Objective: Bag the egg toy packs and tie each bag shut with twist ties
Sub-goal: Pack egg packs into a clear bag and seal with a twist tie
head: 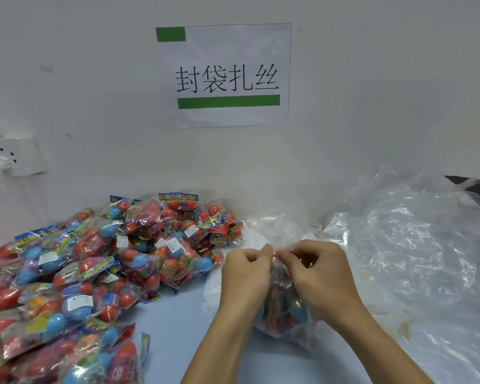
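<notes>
Both hands meet at the gathered neck of a clear bag (284, 306) w/ an egg toy pack inside, resting on the pale blue table (178, 314) centre-right. Left hand (245, 268) and right hand (315, 268) have fingers curled, thumb + forefinger pinching a small twist tie (275, 254) at the neck. Big heap of egg toy packs (100, 259) lies to the left. Crumpled empty plastic bags (413, 245) to the right. Paper sign (225, 74) on wall behind.
</notes>
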### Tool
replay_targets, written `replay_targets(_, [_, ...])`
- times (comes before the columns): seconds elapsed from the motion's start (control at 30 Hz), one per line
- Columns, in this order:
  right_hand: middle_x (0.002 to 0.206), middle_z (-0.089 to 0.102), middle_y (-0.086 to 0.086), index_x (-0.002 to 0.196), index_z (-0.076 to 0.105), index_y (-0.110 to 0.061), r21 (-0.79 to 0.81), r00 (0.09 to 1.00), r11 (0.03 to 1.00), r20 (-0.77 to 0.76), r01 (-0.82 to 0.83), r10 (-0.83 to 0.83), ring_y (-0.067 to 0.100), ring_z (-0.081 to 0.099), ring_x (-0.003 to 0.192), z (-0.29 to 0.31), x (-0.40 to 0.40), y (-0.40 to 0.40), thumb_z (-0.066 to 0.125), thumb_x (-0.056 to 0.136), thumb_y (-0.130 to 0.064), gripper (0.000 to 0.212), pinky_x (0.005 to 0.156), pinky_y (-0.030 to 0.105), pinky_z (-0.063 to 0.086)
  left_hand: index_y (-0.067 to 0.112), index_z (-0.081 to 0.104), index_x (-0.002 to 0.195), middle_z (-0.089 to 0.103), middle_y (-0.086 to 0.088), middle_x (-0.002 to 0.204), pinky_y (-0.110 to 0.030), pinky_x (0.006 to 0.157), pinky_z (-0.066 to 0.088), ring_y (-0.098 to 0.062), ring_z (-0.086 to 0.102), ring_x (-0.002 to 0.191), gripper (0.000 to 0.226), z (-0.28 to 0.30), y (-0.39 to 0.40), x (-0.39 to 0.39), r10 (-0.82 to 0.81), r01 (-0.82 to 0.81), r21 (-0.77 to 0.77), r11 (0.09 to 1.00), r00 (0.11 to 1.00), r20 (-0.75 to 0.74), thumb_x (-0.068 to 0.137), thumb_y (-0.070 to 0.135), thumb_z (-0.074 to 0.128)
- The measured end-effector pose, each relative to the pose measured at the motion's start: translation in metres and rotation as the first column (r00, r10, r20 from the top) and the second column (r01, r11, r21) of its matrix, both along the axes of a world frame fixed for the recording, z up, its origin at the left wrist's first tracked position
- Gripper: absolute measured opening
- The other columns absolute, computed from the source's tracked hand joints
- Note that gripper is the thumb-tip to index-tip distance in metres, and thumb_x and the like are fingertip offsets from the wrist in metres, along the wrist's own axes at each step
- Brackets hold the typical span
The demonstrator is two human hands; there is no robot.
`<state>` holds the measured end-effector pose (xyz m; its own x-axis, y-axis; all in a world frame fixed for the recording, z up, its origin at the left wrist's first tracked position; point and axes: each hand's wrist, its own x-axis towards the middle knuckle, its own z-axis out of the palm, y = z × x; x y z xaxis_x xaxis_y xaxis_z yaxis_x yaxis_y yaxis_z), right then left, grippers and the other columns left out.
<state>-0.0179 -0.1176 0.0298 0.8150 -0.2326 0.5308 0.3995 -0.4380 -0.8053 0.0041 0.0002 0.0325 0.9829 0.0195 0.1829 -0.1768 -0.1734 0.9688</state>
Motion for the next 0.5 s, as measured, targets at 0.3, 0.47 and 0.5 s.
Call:
replay_targets(0.3, [0.058, 0.067, 0.002, 0.064, 0.075, -0.018, 0.08, 0.995, 0.995, -0.088, 0.06, -0.053, 0.017, 0.057, 0.056, -0.0017, 0.0048, -0.0112, 0.074, 0.088, -0.014, 0.024, 0.056, 0.022, 0.044, 0.026, 0.072, 0.097, 0.07, 0.014, 0.1, -0.022, 0.086, 0.054, -0.001, 0.064, 0.097, 0.022, -0.0043, 0.0023, -0.0031, -0.12, 0.062, 0.2, 0.978, 0.948, 0.294, 0.09, 0.006, 0.064])
replay_targets(0.47, [0.059, 0.067, 0.001, 0.062, 0.074, -0.019, 0.066, 0.996, 0.996, -0.076, 0.055, -0.05, 0.021, 0.061, 0.062, -0.003, 0.0055, -0.0113, 0.074, 0.088, -0.013, 0.026, 0.056, 0.021, 0.045, 0.021, 0.071, 0.103, 0.066, 0.01, 0.106, -0.028, 0.09, 0.051, -0.007, 0.06, 0.101, 0.015, -0.0067, 0.0051, -0.001, -0.122, -0.062, 0.37, 0.927, 0.884, 0.452, 0.094, 0.012, 0.063])
replay_targets(0.5, [0.059, 0.067, 0.001, 0.062, 0.074, -0.019, 0.064, 0.996, 0.996, -0.072, 0.055, -0.051, 0.021, 0.06, 0.062, -0.0029, 0.0056, -0.0116, 0.075, 0.088, -0.013, 0.027, 0.056, 0.019, 0.044, 0.02, 0.071, 0.105, 0.066, 0.009, 0.107, -0.026, 0.09, 0.05, -0.008, 0.059, 0.101, 0.015, -0.0063, 0.005, -0.0012, -0.131, -0.089, 0.406, 0.909, 0.866, 0.483, 0.095, 0.012, 0.061])
